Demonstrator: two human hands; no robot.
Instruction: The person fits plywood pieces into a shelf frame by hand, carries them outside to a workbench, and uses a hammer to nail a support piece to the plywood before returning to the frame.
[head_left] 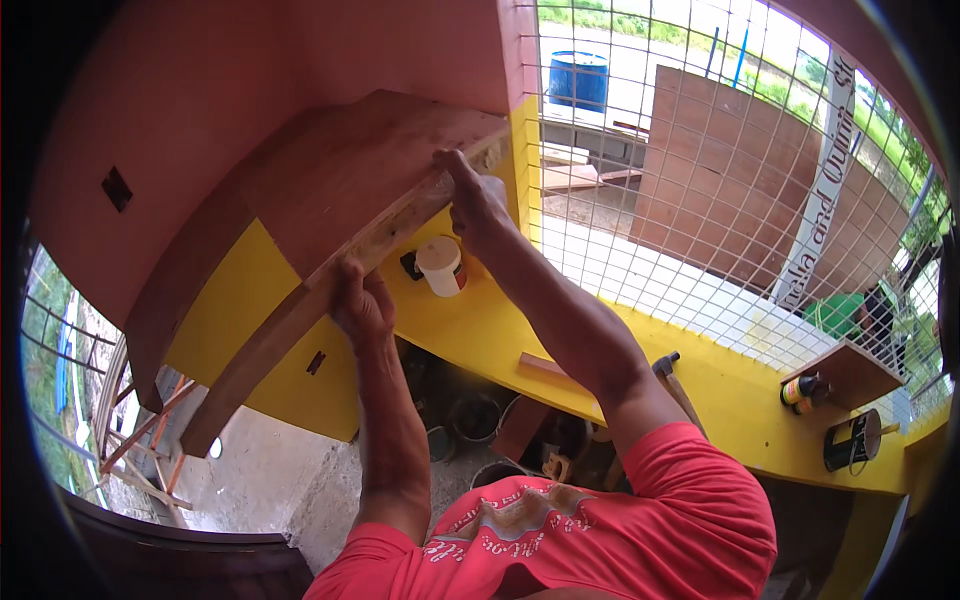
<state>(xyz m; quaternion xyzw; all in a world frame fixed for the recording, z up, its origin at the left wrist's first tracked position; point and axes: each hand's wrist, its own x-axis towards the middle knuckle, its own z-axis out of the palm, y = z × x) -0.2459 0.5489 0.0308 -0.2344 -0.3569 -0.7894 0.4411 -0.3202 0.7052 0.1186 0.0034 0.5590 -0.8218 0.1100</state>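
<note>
A reddish-brown plywood board [340, 190] lies across a wooden shelf frame against the pink wall, its front edge pale and rough. My left hand [363, 303] is closed on this edge where the board ends, beside the bare front beam [245, 370] of the frame. Farther along, near the yellow post, my right hand [477, 203] grips the same edge with its fingers bent over the top. Part of the fingers of both hands is hidden. Below the board, a white tub [441, 266] stands on the yellow counter [640, 345].
On the counter lie a wood offcut [548, 366] and a hammer [677, 388], partly behind my right arm. Dark bottles [804, 392] and a paint can [851, 440] stand at the right. Wire mesh [620, 200] rises behind the counter. Buckets [474, 416] sit underneath.
</note>
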